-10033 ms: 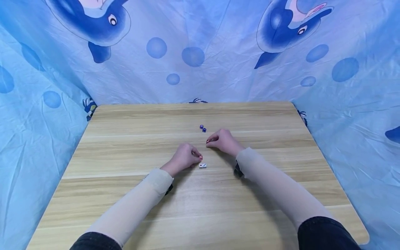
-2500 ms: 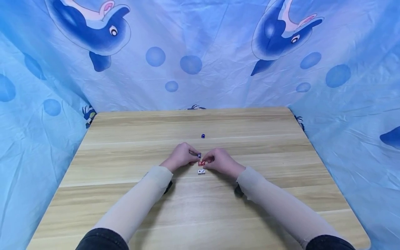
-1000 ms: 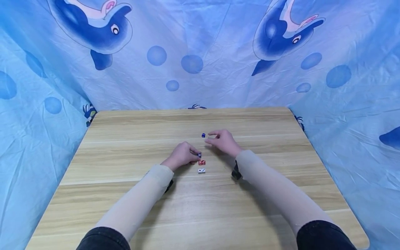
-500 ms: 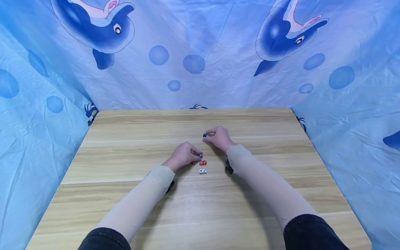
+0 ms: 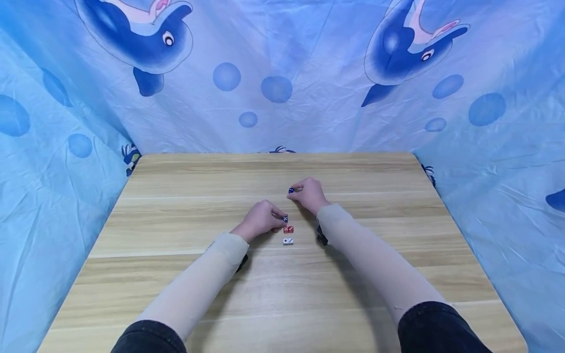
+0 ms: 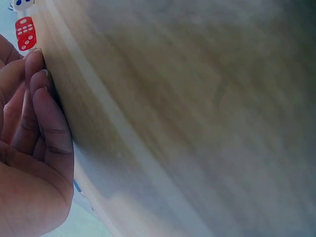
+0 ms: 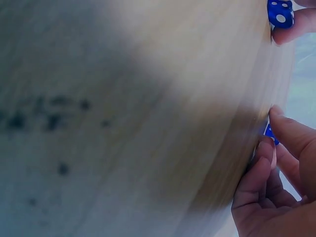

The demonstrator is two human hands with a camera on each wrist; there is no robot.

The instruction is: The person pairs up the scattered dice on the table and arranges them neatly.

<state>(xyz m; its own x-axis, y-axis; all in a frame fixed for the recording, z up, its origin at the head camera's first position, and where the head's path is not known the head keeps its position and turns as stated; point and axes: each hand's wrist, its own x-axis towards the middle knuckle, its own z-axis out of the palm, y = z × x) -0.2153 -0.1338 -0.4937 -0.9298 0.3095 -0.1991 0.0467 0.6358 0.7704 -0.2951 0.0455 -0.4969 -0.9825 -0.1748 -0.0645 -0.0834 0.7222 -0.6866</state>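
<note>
My left hand (image 5: 261, 219) pinches a blue die (image 5: 285, 219) between thumb and fingers, just behind a pair of red dice (image 5: 288, 229). In the left wrist view my fingers hide that blue die, while the red dice (image 6: 26, 33) show beyond the fingertips. A pair of white dice (image 5: 288, 241) lies in front of the red pair, the dice side by side. Farther back, my right hand (image 5: 310, 194) pinches a second blue die (image 5: 291, 190). The right wrist view shows this die (image 7: 271, 134) partly covered by the thumb and fingers.
The dice are near the middle of a wood-grain table (image 5: 282, 304). Behind it and at both sides hangs a blue curtain (image 5: 309, 122) printed with dolphins and bubbles. Both forearms reach in from the front edge.
Ten seconds ago each hand held a red die; those now lie paired behind the white dice. Since then my left hand took one blue die, and my right moved back and took hold of the other.
</note>
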